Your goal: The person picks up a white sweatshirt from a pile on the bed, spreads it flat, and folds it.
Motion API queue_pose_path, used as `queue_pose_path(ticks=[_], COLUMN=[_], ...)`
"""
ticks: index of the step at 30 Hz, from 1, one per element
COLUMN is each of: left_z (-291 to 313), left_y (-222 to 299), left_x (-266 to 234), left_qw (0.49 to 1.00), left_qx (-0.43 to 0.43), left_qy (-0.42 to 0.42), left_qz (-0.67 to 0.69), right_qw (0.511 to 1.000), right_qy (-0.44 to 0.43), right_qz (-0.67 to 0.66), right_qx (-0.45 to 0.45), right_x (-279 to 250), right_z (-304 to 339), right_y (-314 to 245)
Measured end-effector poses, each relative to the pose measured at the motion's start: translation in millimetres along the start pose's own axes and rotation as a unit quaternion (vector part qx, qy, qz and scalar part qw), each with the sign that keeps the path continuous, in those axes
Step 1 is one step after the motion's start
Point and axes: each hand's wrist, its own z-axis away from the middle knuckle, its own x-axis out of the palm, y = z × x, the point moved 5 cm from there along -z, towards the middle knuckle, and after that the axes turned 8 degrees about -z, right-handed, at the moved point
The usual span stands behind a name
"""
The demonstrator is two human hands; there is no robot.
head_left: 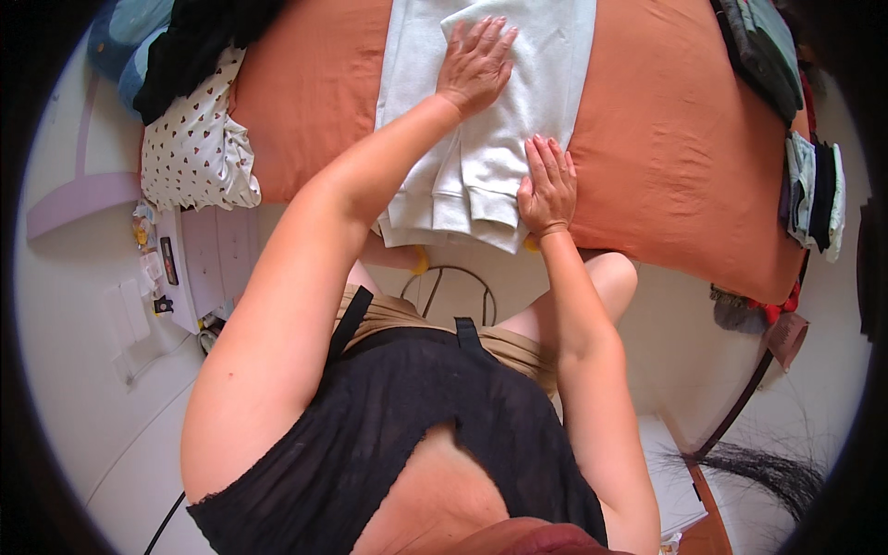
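A pale grey sweatshirt [421,148] lies on the bed, its sleeves folded in so that the ribbed cuffs rest beside the ribbed hem at the near edge. My left hand [476,67] presses flat on its upper middle, fingers outstretched. Lower down, at the garment's right edge, my right hand [549,188] lies flat with its fingers extended, partly on the cloth. Neither hand grips anything. The hem hangs slightly past the edge of the bed, and the far end of the sweatshirt runs out of view.
An orange sheet [675,166] covers the bed. At its left end are a patterned pillow [199,148] and black cloth [190,60]. Folded clothes [814,194] are stacked along the right. A pale drawer cabinet [217,254] stands left, and a round metal frame [450,270] shows below the bed edge.
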Motion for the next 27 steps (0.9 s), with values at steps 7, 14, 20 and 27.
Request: queue_pose_path(ticks=[7,14,20,27], left_z=[-22,-25,-6,122], left_y=[-14,-25,-14,26], left_x=[17,34,36,-19], left_qw=[0.995,0.994,0.985,0.975], left_qx=[-0.014,-0.007,-0.042,0.051], left_qy=[-0.015,-0.062,-0.162,-0.206], left_qz=[0.096,0.091,0.031,0.066], right_qw=[1.000,1.000,0.999,0.998], right_qy=[-0.007,0.003,0.025,0.015], right_qz=[-0.009,0.007,0.011,0.034], right_qx=[0.003,-0.010,-0.034,-0.049], right_x=[0,2,5,7], right_z=[5,5,0,5], right_y=[2,2,1,8])
